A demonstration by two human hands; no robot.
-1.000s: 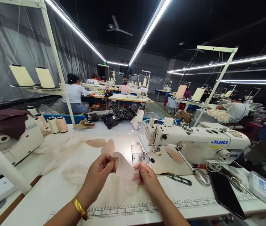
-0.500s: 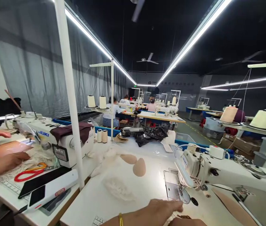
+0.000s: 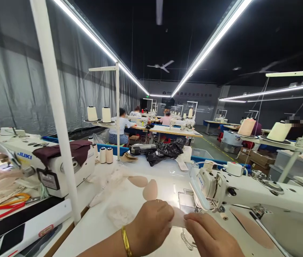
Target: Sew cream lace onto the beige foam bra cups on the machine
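Between both hands is a small piece of pale, thin fabric [image 3: 177, 217], held up in front of the sewing machine's needle area. My left hand [image 3: 151, 225], with a gold bracelet at the wrist, is closed on the fabric's left end. On its right end the fingers of my right hand [image 3: 210, 232] pinch it. The white sewing machine [image 3: 231, 189] stands to the right of my hands. Beyond my left hand lie two beige teardrop-shaped pads [image 3: 150, 190] and a heap of sheer lace [image 3: 120, 215]. Another beige piece [image 3: 251, 228] rests under the machine's arm.
At left, another sewing machine [image 3: 68, 164] bears a dark cloth; orange- and red-handled scissors [image 3: 5, 207] and a white device [image 3: 33, 228] lie before it. Thread cones [image 3: 105, 155] and a black plastic bag [image 3: 164, 151] sit at the back. A white pole [image 3: 56, 107] rises at left.
My hands have come up into view from the bottom edge and now hold the pale fabric between them. The view has turned slightly right. At left, another person's hands have mostly left view.
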